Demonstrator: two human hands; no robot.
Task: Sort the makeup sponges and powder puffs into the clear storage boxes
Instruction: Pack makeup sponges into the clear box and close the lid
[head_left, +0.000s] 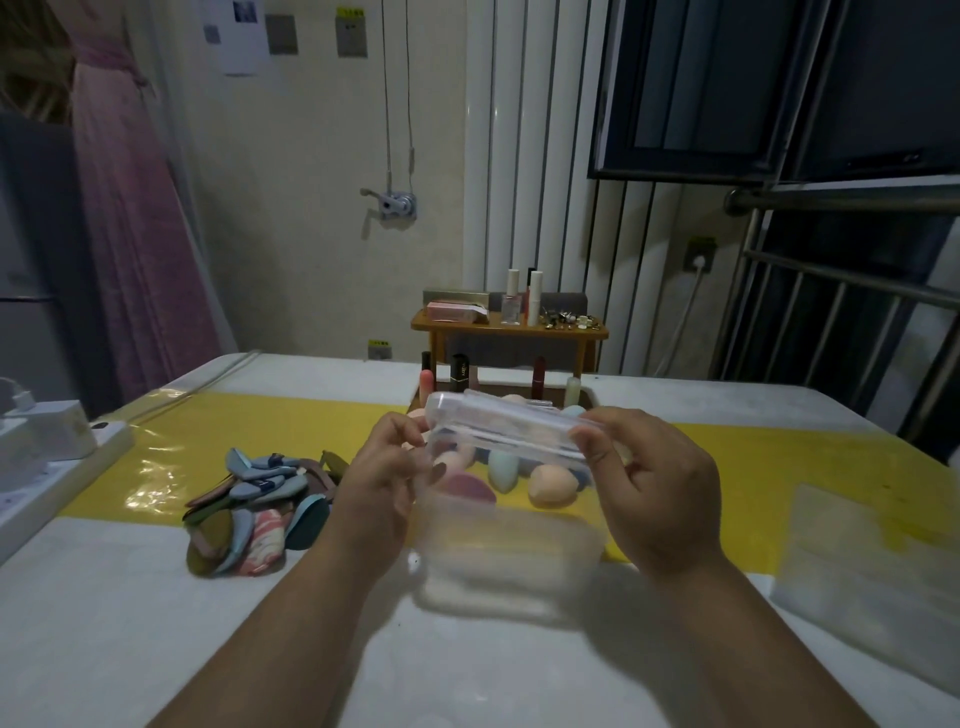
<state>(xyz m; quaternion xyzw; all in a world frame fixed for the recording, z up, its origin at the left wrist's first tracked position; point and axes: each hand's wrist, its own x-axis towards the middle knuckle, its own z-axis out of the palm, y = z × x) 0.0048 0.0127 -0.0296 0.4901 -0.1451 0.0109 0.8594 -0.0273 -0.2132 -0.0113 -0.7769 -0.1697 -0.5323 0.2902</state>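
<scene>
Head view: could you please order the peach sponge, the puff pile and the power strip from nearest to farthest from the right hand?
1. Peach sponge, just left of the right hand, which holds the lid.
2. Puff pile, beyond the left hand.
3. Power strip, far left.

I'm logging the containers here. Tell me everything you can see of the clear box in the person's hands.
The clear storage box is see-through plastic, rectangular with rounded corners. It is tilted over the white table, its near part blurred; whether that rests on the table is unclear. Its far upper part, perhaps a lid, is pinched by the left hand at one end and the right hand at the other. Egg-shaped sponges show through it.
</scene>
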